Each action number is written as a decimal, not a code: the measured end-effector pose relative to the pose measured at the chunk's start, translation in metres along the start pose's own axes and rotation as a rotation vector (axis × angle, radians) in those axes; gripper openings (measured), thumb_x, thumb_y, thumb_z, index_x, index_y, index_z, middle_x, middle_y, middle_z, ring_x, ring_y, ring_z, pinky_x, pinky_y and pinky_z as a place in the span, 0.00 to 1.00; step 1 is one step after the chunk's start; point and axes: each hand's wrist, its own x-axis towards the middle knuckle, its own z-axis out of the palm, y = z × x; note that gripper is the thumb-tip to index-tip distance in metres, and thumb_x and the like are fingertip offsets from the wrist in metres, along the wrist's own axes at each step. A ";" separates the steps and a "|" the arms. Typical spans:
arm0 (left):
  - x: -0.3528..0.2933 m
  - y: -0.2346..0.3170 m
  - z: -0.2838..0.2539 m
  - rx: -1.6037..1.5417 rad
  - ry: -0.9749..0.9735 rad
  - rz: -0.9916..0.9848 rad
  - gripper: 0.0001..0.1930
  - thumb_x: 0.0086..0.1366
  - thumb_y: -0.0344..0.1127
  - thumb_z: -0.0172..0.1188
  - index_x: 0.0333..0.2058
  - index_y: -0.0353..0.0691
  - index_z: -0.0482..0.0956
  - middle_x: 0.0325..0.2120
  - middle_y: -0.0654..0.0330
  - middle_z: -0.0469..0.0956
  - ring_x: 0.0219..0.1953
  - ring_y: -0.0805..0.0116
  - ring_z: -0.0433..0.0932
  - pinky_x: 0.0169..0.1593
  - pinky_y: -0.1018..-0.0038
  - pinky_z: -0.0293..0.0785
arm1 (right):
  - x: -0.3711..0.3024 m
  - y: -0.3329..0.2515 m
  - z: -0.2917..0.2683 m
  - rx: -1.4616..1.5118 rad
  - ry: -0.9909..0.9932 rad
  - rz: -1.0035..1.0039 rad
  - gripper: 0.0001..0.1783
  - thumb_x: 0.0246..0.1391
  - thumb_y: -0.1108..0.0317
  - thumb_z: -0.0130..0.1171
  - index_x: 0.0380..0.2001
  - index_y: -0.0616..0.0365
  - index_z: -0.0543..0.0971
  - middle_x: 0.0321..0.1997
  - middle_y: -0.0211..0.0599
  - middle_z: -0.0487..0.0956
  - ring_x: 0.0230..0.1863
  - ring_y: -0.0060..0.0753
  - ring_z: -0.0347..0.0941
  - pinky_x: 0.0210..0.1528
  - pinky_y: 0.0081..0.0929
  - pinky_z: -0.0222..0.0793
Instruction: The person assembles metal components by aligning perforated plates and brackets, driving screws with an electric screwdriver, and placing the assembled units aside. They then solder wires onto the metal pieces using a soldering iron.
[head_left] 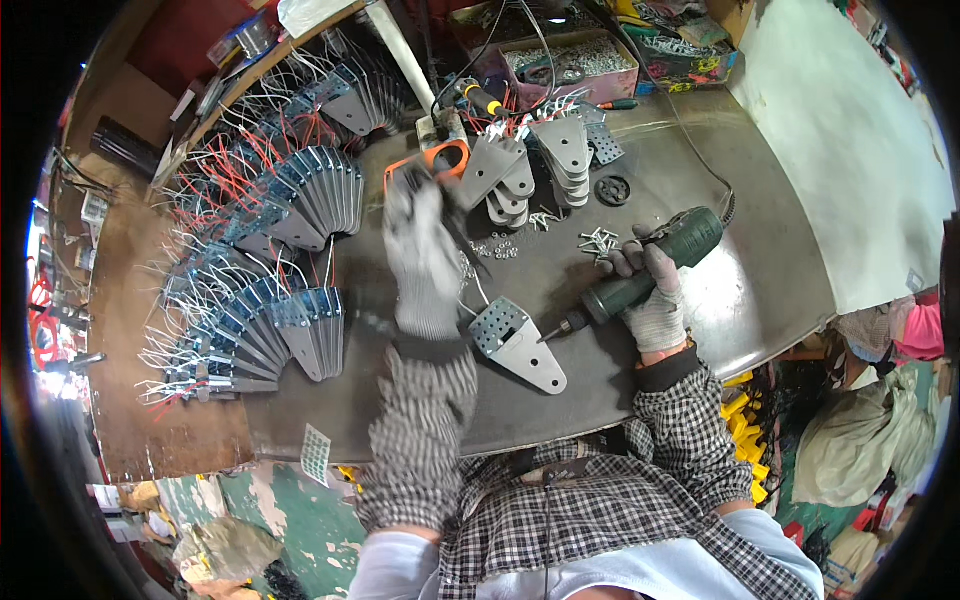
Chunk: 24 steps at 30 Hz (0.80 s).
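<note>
My right hand (648,285) is wrapped round a dark green corded power screwdriver (655,262), its bit pointing left and down. By the bit's tip lies a grey tapered metal plate (527,358) with a blue perforated board (500,328) at its upper end and a white wire leading off it. My gloved left hand (418,235) is above the table, left of that plate and just below an orange-framed object (428,165). Motion smears its fingers, so what it holds, if anything, cannot be made out.
Fanned rows of wired plates (315,195) fill the table's left side. Stacked plates (565,160) stand at the back, near loose screws (600,242), small nuts (495,247) and a black disc (612,190). Behind is a box of hardware (590,60). The screwdriver's cord (690,140) runs backward.
</note>
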 end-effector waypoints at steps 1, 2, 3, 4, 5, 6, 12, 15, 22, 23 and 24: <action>0.028 -0.008 -0.013 0.128 0.021 0.032 0.18 0.63 0.26 0.53 0.53 0.39 0.68 0.41 0.57 0.74 0.39 0.71 0.75 0.45 0.74 0.71 | -0.002 0.000 0.000 -0.002 -0.001 0.002 0.29 0.49 0.64 0.66 0.52 0.58 0.66 0.29 0.28 0.67 0.34 0.28 0.64 0.48 0.39 0.67; 0.055 -0.013 -0.026 0.027 0.024 0.044 0.20 0.62 0.25 0.53 0.54 0.38 0.67 0.43 0.55 0.73 0.42 0.69 0.75 0.48 0.73 0.72 | -0.003 0.002 0.005 0.011 -0.009 0.011 0.28 0.49 0.64 0.66 0.51 0.58 0.66 0.28 0.28 0.67 0.34 0.28 0.64 0.48 0.39 0.67; 0.084 -0.019 -0.036 -0.077 0.023 0.059 0.21 0.61 0.24 0.53 0.55 0.38 0.67 0.46 0.53 0.72 0.45 0.68 0.76 0.51 0.72 0.72 | -0.002 0.004 0.008 0.023 -0.019 0.017 0.28 0.50 0.64 0.66 0.51 0.58 0.66 0.28 0.28 0.67 0.34 0.28 0.64 0.48 0.39 0.67; 0.106 -0.027 -0.039 0.049 0.130 0.003 0.23 0.60 0.23 0.54 0.56 0.38 0.66 0.48 0.52 0.71 0.48 0.65 0.75 0.54 0.70 0.71 | -0.002 0.004 0.006 0.021 -0.023 0.016 0.28 0.50 0.64 0.66 0.51 0.58 0.66 0.28 0.28 0.67 0.34 0.28 0.64 0.48 0.39 0.67; 0.129 -0.037 -0.045 0.177 0.240 -0.052 0.26 0.59 0.22 0.55 0.57 0.37 0.65 0.51 0.52 0.70 0.52 0.62 0.74 0.57 0.69 0.70 | -0.001 0.007 0.004 0.044 -0.015 0.028 0.27 0.50 0.64 0.66 0.51 0.58 0.67 0.28 0.28 0.67 0.34 0.28 0.64 0.47 0.40 0.67; 0.159 -0.053 -0.098 0.628 0.255 0.134 0.28 0.57 0.22 0.57 0.58 0.38 0.64 0.52 0.52 0.69 0.54 0.58 0.73 0.58 0.67 0.70 | -0.003 0.016 0.014 0.078 -0.043 0.079 0.27 0.51 0.64 0.66 0.51 0.58 0.67 0.28 0.28 0.67 0.34 0.28 0.64 0.47 0.40 0.68; 0.095 -0.016 -0.045 1.459 0.072 0.686 0.25 0.55 0.30 0.64 0.53 0.39 0.72 0.51 0.50 0.71 0.53 0.50 0.72 0.55 0.64 0.70 | -0.002 0.003 0.003 0.048 0.027 0.010 0.27 0.51 0.64 0.66 0.51 0.59 0.67 0.28 0.29 0.68 0.34 0.28 0.64 0.47 0.41 0.68; 0.017 0.026 -0.029 1.041 -0.496 0.018 0.15 0.61 0.31 0.61 0.47 0.36 0.76 0.43 0.54 0.78 0.45 0.63 0.78 0.49 0.70 0.72 | 0.002 0.003 -0.002 0.043 0.001 -0.005 0.28 0.50 0.64 0.66 0.52 0.60 0.67 0.28 0.30 0.68 0.34 0.29 0.64 0.48 0.42 0.68; -0.036 0.019 -0.020 1.482 -1.361 0.079 0.19 0.53 0.39 0.64 0.44 0.43 0.78 0.32 0.55 0.77 0.42 0.54 0.75 0.48 0.61 0.68 | 0.000 0.004 0.004 0.077 -0.001 -0.003 0.27 0.50 0.65 0.67 0.51 0.58 0.68 0.29 0.29 0.69 0.34 0.29 0.66 0.46 0.43 0.70; -0.033 0.024 -0.024 1.455 -1.351 0.051 0.19 0.53 0.39 0.64 0.44 0.43 0.78 0.33 0.55 0.78 0.41 0.53 0.76 0.48 0.61 0.70 | -0.002 0.002 0.005 0.078 0.012 -0.021 0.26 0.50 0.65 0.67 0.51 0.57 0.69 0.29 0.28 0.69 0.34 0.29 0.66 0.46 0.42 0.70; -0.031 0.025 -0.025 1.421 -1.354 0.028 0.19 0.53 0.39 0.64 0.44 0.43 0.77 0.34 0.55 0.79 0.41 0.52 0.77 0.47 0.61 0.71 | -0.006 -0.003 0.005 0.082 0.039 -0.039 0.25 0.51 0.65 0.67 0.50 0.55 0.70 0.29 0.26 0.68 0.33 0.26 0.65 0.47 0.40 0.69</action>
